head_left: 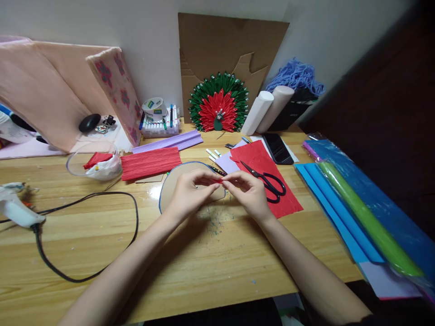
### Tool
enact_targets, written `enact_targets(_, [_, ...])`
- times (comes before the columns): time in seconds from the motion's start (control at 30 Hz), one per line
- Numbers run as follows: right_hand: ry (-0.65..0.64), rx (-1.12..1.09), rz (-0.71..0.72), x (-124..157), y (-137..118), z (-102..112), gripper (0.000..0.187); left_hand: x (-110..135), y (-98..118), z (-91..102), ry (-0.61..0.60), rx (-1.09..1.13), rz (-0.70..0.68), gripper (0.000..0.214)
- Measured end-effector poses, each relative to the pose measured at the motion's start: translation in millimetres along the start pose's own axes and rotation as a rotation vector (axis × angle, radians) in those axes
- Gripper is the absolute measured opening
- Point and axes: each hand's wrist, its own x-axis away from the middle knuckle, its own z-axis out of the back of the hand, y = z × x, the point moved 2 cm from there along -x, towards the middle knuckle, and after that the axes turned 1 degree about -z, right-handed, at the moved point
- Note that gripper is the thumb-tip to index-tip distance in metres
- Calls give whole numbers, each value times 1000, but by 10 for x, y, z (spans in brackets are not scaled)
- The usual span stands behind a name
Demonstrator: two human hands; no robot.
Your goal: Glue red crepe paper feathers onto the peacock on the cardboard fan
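Note:
Between the fingertips of both hands is a small piece of red paper, mostly hidden by the fingers. My left hand pinches it from the left, and my right hand pinches it from the right. Under my left hand lies a cardboard cutout with a blue edge. Just beyond my right hand, black-handled scissors rest on a red paper sheet. Dark tweezers or a similar slim tool lie behind the fingertips.
A red-and-green paper peacock leans on cardboard at the back. Folded red crepe paper and a plastic bowl are left. A white glue gun trails a black cord. A phone and rolled papers lie right.

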Motion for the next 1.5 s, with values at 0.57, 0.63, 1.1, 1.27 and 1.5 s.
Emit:
enact_targets(0.57, [8, -29, 1, -9, 10, 3, 11, -1, -35, -1, 12, 32, 35, 15])
enact_targets(0.63, [4, -35, -2, -8, 12, 2, 11, 0, -36, -1, 11, 36, 28, 15])
enact_targets(1.1, [-31, 23, 107, -10, -57, 16, 5, 1, 42, 1, -12, 114, 96, 16])
enact_targets(1.27, [-16, 58, 117, -1, -70, 19, 4, 3, 41, -18, 13, 141, 137, 16])
enact_targets(1.5, [4, 65, 86, 13, -66, 6, 4, 16, 57, -49, 44, 149, 179, 15])
